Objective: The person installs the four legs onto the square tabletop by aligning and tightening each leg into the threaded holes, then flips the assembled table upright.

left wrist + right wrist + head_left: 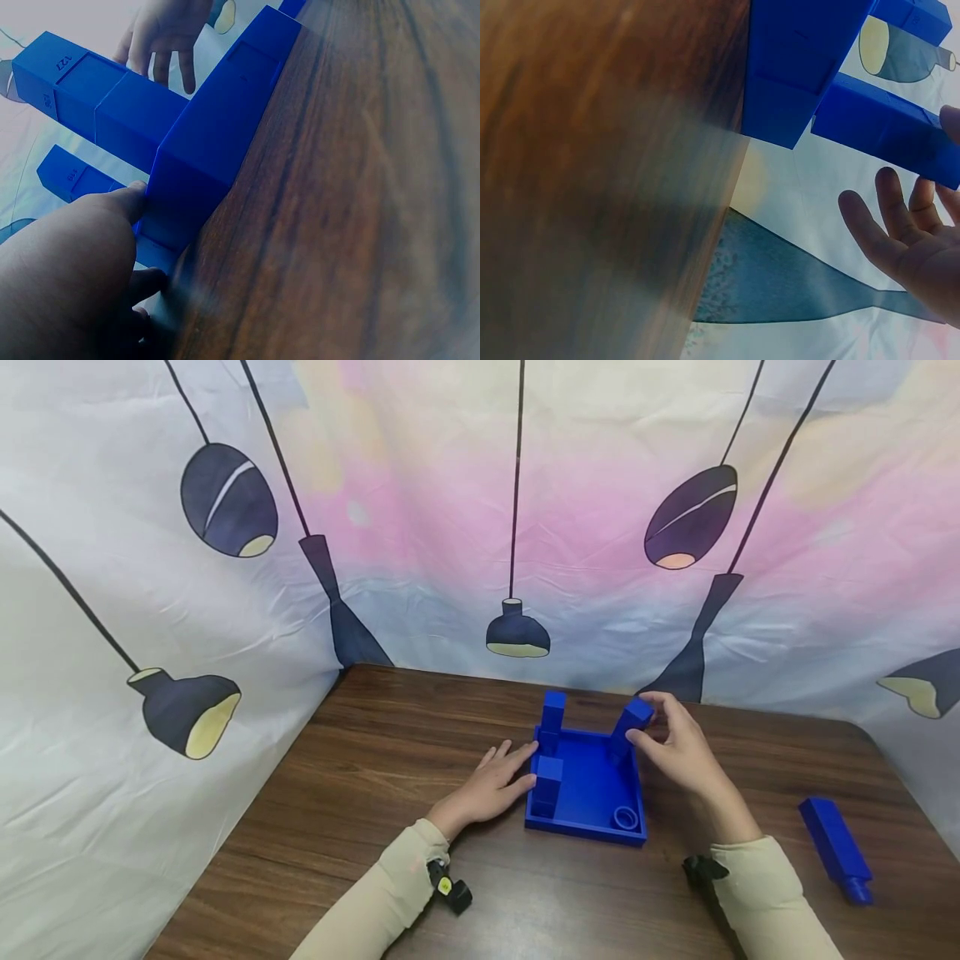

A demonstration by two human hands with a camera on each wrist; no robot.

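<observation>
Head view, tray (585,832): rests on the worktop (420,743); near left post (548,789) and far left post (552,714) stand at its corners.
Ring (626,817): near right corner, uncovered; probably a post socket.
Spare post (835,842): lies right of the tray, well apart.
Left hand (487,789): extended against the tray's left side, presumably steadying it.
Right hand (678,747): pinches the far right post (632,718) near its top, likely for control.
Left wrist view, left thumb: straight, touching the tray; nothing gripped.
Right wrist view, right fingers: partly bent, opposite the thumb; post seating cannot be told.
</observation>
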